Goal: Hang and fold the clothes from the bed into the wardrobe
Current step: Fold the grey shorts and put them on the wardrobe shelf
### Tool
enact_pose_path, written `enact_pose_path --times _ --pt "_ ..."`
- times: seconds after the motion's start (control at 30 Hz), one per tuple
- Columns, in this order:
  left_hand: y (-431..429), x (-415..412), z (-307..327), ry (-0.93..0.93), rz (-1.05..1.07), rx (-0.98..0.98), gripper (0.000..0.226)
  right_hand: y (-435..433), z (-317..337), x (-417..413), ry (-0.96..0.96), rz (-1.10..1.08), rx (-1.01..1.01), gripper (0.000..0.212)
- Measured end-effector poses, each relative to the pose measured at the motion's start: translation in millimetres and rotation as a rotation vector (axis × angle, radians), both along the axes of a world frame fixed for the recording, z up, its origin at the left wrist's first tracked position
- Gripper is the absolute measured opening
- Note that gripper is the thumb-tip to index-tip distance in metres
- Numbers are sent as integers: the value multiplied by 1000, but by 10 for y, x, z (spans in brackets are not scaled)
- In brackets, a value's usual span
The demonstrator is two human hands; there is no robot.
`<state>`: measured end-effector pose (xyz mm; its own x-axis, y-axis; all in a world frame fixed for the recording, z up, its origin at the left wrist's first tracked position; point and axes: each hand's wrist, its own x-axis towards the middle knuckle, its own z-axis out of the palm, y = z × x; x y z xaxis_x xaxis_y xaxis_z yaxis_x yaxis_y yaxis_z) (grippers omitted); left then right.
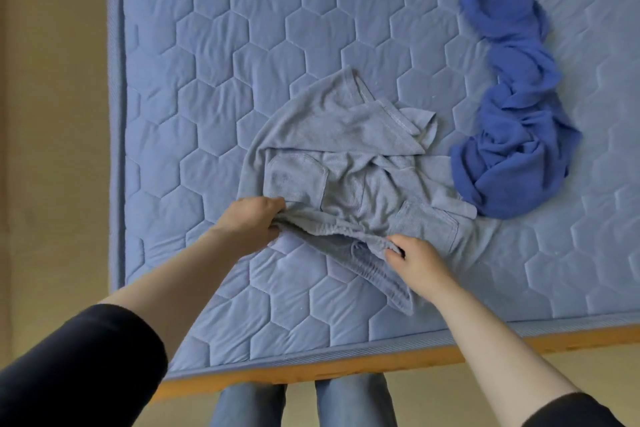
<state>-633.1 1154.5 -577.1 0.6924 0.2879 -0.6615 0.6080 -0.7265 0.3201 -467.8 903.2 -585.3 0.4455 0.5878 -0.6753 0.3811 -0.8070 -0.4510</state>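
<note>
A crumpled grey pair of shorts (346, 156) with back pockets lies in the middle of the blue quilted mattress (207, 62). My left hand (252, 218) grips the elastic waistband at its left end. My right hand (415, 260) pinches the same waistband further right, fingers curled round the fabric. The waistband is stretched between the two hands, just above the mattress. A bright blue garment (512, 107) lies twisted in a heap to the right of the shorts, touched by neither hand.
The mattress sits on a wooden bed frame (346, 367) whose near edge runs across the bottom. Tan floor (52, 114) shows to the left and below. My legs in jeans (301, 406) stand against the frame. No wardrobe is in view.
</note>
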Motion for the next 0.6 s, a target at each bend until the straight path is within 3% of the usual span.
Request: enact_pose_path --times 0.2,0.3,0.6 --pt "153 117 1108 -115 13 -140 13 111 861 277 -96 -114 85 17" --pt "228 231 1724 -205 62 -147 14 211 1358 397 -180 -144 172 6" --pt "482 590 3667 -502 118 -66 20 472 2914 701 -327 -259 444 9"
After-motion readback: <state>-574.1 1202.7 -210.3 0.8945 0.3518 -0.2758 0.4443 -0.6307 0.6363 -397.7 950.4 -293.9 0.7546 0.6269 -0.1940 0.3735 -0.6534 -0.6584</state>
